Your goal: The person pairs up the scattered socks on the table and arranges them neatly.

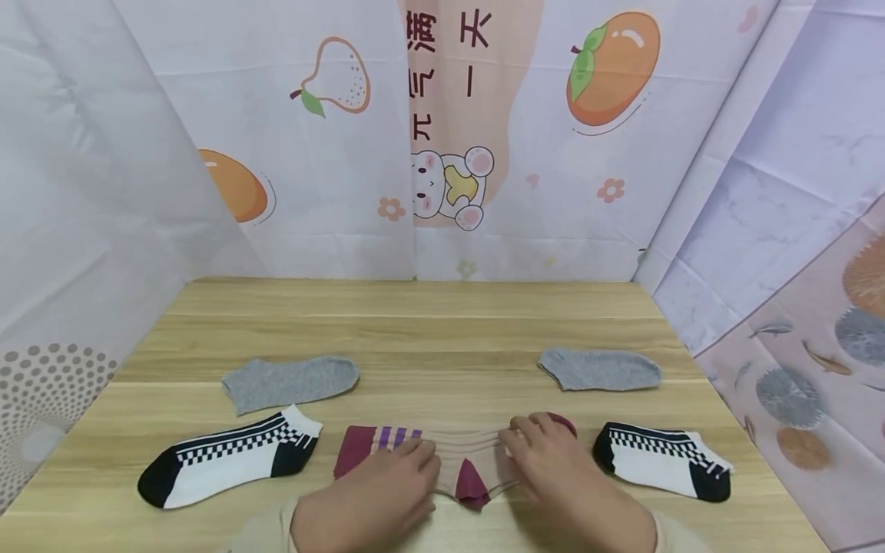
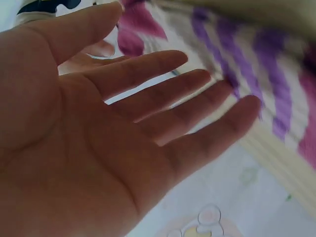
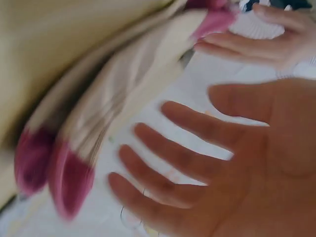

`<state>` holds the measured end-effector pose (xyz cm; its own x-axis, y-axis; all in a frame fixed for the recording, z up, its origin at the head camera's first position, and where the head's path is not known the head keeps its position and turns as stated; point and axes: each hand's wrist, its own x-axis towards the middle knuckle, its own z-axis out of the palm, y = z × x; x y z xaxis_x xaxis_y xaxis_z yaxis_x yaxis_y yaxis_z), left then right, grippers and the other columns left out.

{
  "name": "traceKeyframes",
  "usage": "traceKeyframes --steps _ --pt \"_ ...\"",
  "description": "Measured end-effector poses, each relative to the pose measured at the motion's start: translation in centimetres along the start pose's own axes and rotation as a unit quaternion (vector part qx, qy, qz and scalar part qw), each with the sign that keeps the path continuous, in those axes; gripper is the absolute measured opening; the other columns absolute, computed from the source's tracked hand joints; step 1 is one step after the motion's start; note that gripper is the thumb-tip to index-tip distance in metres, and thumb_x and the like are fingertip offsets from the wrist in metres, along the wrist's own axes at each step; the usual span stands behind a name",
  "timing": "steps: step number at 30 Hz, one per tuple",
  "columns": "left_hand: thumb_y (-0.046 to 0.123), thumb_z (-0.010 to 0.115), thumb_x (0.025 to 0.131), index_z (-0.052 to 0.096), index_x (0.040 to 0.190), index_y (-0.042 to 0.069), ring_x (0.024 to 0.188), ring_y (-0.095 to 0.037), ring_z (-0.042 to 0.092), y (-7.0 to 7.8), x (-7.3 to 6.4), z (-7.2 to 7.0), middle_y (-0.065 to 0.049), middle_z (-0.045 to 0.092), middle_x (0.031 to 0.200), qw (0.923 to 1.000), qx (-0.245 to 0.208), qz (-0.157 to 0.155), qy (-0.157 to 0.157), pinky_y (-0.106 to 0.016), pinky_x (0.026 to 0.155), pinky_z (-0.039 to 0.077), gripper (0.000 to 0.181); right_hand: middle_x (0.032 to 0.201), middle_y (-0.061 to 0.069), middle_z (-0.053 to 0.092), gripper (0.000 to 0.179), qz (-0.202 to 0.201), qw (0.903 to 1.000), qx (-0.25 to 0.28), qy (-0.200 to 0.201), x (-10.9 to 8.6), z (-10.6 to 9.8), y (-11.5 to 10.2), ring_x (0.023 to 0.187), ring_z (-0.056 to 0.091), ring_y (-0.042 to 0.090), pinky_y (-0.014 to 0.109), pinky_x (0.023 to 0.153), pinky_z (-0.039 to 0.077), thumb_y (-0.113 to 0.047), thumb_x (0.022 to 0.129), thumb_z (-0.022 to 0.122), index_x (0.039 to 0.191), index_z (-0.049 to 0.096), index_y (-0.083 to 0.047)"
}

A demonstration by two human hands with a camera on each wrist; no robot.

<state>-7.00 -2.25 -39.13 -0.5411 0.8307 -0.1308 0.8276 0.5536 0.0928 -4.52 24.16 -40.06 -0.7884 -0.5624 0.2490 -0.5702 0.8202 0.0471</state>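
A beige sock (image 1: 452, 453) with magenta cuff, heel and toe and purple stripes lies crosswise on the wooden table in front of me. Over its striped part is my left hand (image 1: 383, 491), palm down. My right hand (image 1: 553, 468) is over the toe half, fingertips on the fabric in the head view. Both wrist views show the fingers straight and spread, pinching nothing. At the toe end, the right wrist view shows two magenta tips (image 3: 71, 180) side by side, so two layers of sock lie together. The magenta heel (image 1: 472, 485) pokes out between the hands.
A black-and-white checkered sock (image 1: 231, 459) lies to the left, another checkered sock (image 1: 664, 461) to the right. Farther back are a grey sock (image 1: 293, 380) on the left and a second grey sock (image 1: 601, 369) on the right. A printed curtain (image 1: 276, 153) hangs behind the table (image 1: 442, 330).
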Motion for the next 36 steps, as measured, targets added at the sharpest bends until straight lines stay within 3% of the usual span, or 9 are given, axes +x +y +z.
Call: traceKeyframes --steps 3,8,12,17,20,29,36 --pt "0.039 0.062 0.097 0.061 0.13 0.008 0.115 -0.018 0.054 0.4 0.1 0.6 -0.003 0.055 0.126 0.9996 -0.011 -0.014 -0.024 -0.04 0.079 0.057 0.045 0.116 0.008 0.061 0.023 0.002 0.9982 0.028 -0.053 -0.4 0.4 -1.2 0.108 0.056 0.028 0.047 0.089 0.051 -0.022 0.093 0.063 0.114 0.063 -0.014" --pt "0.039 0.065 0.095 0.063 0.126 0.007 0.103 -0.014 0.05 0.8 0.3 1.2 -0.001 0.05 0.115 0.9999 -0.004 -0.012 -0.008 -0.033 0.069 0.056 0.044 0.123 0.007 0.06 0.026 -0.008 0.9962 0.067 -0.054 -0.7 1.2 -2.1 0.117 0.054 0.027 0.048 0.097 0.048 -0.023 0.097 0.06 0.123 0.061 -0.019" --pt "0.039 0.065 0.095 0.06 0.131 0.004 0.118 -0.021 0.051 0.6 0.4 1.5 -0.006 0.052 0.127 0.9999 -0.003 -0.016 0.006 -0.04 0.08 0.057 0.049 0.124 0.008 0.059 0.032 -0.008 0.9971 0.063 -0.042 -0.7 1.8 -2.1 0.118 0.053 0.027 0.047 0.097 0.048 -0.023 0.097 0.061 0.128 0.062 -0.017" --pt "0.037 0.062 0.097 0.053 0.139 0.0 0.137 -0.035 0.042 -0.2 0.6 1.8 -0.016 0.046 0.144 0.9991 0.015 -0.019 0.035 -0.05 0.095 0.051 0.057 0.124 0.012 0.057 0.04 -0.005 0.9987 0.041 -0.03 -0.3 2.6 -1.4 0.117 0.053 0.031 0.048 0.099 0.047 -0.025 0.096 0.063 0.134 0.061 -0.014" --pt "0.036 0.061 0.097 0.054 0.138 -0.001 0.137 -0.037 0.042 -0.9 0.8 1.9 -0.017 0.046 0.144 0.9986 0.014 -0.013 0.049 -0.05 0.099 0.048 0.056 0.126 0.015 0.058 0.041 -0.002 0.999 0.037 -0.027 0.2 2.9 -0.9 0.117 0.053 0.033 0.05 0.098 0.048 -0.025 0.095 0.064 0.134 0.062 -0.013" --pt "0.031 0.063 0.097 0.055 0.136 -0.004 0.136 -0.041 0.043 -3.1 2.3 1.4 -0.023 0.047 0.146 0.9979 -0.043 -0.002 0.049 -0.052 0.102 0.045 0.053 0.121 0.015 0.057 0.036 0.003 0.9973 0.067 -0.031 2.1 3.2 0.5 0.114 0.053 0.033 0.049 0.094 0.049 -0.019 0.096 0.063 0.132 0.063 -0.011" --pt "0.029 0.066 0.095 0.059 0.129 -0.003 0.135 -0.04 0.045 -5.2 3.9 0.9 -0.026 0.048 0.144 0.9967 -0.059 0.014 0.054 -0.048 0.107 0.041 0.047 0.126 0.017 0.057 0.037 0.028 0.9929 0.096 -0.065 3.6 3.5 2.0 0.118 0.052 0.036 0.052 0.096 0.048 -0.019 0.099 0.061 0.135 0.061 -0.011"
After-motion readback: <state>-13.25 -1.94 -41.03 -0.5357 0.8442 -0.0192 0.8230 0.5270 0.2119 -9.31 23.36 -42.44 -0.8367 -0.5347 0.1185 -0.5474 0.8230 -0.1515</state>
